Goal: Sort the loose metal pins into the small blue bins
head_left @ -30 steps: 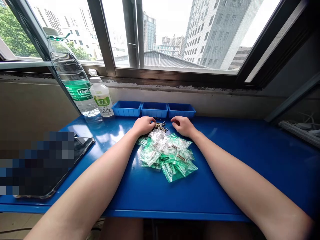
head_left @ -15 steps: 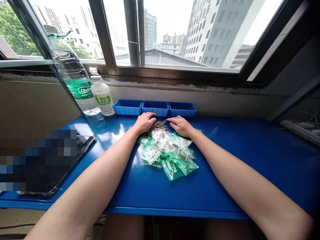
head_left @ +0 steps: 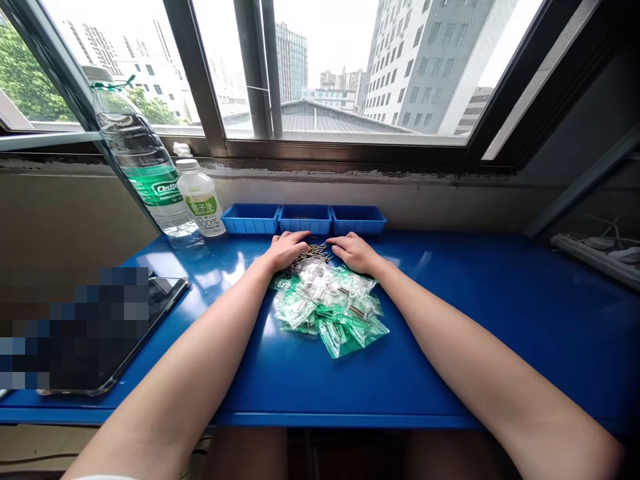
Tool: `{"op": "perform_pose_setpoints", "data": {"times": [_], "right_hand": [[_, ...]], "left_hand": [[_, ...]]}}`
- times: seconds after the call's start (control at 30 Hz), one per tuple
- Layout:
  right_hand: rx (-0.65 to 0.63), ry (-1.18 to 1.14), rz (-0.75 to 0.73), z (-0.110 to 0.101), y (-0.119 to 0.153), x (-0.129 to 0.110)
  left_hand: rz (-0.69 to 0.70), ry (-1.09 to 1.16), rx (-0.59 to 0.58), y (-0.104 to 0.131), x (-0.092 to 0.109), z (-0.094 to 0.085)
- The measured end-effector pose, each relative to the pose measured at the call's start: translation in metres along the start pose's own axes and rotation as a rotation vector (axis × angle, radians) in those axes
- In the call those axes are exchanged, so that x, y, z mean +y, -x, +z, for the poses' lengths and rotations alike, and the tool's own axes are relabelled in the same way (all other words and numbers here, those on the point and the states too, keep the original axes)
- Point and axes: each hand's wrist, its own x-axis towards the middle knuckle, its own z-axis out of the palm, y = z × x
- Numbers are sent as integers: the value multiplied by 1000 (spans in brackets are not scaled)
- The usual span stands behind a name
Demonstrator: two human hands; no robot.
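A heap of brass-coloured screws lies on the blue table between my two hands. My left hand rests at the heap's left edge, fingers stretched forward and thumb apart, touching the screws. On the other side my right hand is open, its index fingertip at the heap's far right edge. Neither hand visibly holds anything. Just nearer to me, clear and green plastic bags with small metal parts inside are piled up against the screws.
Three blue bins stand in a row along the wall. To their left are a coconut water bottle and a large water bottle. A dark tablet-like device, partly blurred out, lies at left. A power strip sits at far right.
The view has shifted slightly, so everything appears a little further left. My hands keep nearly the same places beside the screws.
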Motion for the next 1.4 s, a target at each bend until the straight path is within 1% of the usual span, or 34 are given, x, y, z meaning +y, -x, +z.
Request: {"op": "perform_pose_setpoints", "data": {"times": [0.13, 0.4, 0.6, 0.9, 1.07, 1.17, 1.4], "right_hand": [[-16, -6, 15, -1, 1, -2], [-4, -2, 20, -4, 2, -5], [-13, 9, 22, -4, 1, -5], [-18, 2, 24, -4, 1, -6], [-3, -1, 21, -3, 0, -5], [-21, 4, 25, -3, 0, -5], [-31, 22, 30, -5, 1, -8]], "left_hand": [[-7, -22, -14, 0, -1, 1], [68, -116, 17, 0, -2, 3], [83, -130, -24, 2, -1, 2], [109, -159, -72, 6, 6, -2], [122, -175, -115, 6, 8, -2], [122, -179, -138, 6, 9, -2], [126, -193, -55, 7, 7, -1]]}}
